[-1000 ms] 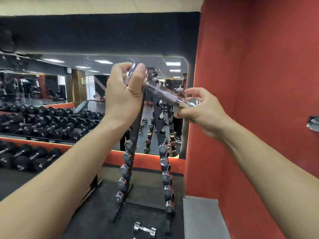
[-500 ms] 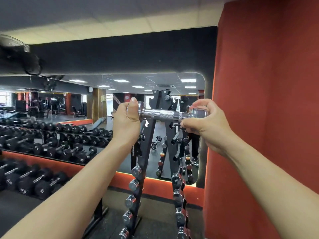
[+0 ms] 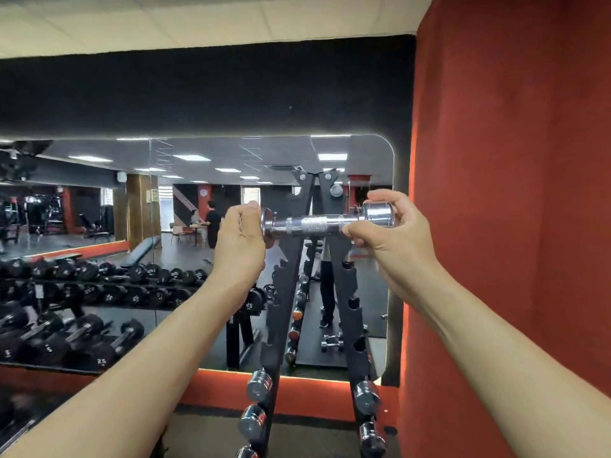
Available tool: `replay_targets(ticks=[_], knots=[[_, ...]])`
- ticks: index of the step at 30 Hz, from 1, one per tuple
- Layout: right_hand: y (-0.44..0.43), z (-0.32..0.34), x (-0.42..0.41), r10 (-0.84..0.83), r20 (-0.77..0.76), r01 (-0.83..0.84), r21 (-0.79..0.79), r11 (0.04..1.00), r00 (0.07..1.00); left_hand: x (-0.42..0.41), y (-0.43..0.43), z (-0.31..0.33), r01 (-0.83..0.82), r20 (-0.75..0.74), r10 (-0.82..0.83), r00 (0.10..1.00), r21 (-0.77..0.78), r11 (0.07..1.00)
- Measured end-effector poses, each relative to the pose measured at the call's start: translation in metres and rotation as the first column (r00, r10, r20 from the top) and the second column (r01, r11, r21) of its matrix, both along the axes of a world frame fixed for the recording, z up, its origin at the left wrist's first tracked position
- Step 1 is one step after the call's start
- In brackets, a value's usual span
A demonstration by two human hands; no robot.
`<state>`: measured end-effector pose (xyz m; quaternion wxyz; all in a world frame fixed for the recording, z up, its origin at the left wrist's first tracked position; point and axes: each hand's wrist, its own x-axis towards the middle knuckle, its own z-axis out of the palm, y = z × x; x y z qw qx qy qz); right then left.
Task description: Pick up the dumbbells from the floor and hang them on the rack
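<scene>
A small chrome dumbbell [image 3: 314, 224] is held level in front of the upper part of the black A-frame rack [image 3: 281, 292]. My left hand [image 3: 240, 239] grips its left end and my right hand [image 3: 393, 229] grips its right end. The bar lies across both rack uprights near the top, above several empty notches. Whether it rests in a notch I cannot tell. Chrome dumbbells [image 3: 258, 385] hang on the lower notches of the rack.
A large wall mirror [image 3: 165, 200] stands behind the rack and reflects the gym and people. A red wall [image 3: 512, 226] rises close on the right. Black dumbbells [image 3: 99, 342] fill a long rack at the left.
The dumbbell has turned from tilted to level and moved up toward the top of the rack. My view has lifted, so the floor dumbbell has dropped out of sight.
</scene>
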<state>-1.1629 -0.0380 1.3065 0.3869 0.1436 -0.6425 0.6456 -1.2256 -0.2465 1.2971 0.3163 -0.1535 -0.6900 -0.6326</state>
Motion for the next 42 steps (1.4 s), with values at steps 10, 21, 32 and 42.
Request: replay_targets(ticks=[10, 21, 32, 42], knots=[[-0.064, -0.005, -0.141, -0.092, -0.008, 0.092, 0.12, 0.988, 0.996, -0.15, -0.059, -0.017, 0.076, 0.047, -0.078, 0.996, 0.054, 0.996], [-0.059, -0.009, -0.309, -0.145, -0.04, 0.147, 0.057, 0.987, 0.989, -0.323, -0.055, -0.008, 0.099, -0.041, -0.101, 0.994, -0.047, 0.994], [-0.05, -0.026, -0.417, -0.254, -0.024, 0.254, 0.018, 0.967, 0.967, -0.46, -0.027, -0.001, 0.196, 0.0, -0.197, 0.98, -0.082, 0.977], [-0.063, -0.03, -0.457, -0.411, -0.03, 0.412, 0.026, 0.911, 0.911, -0.548, 0.009, 0.008, 0.325, -0.013, -0.326, 0.945, -0.045, 0.945]])
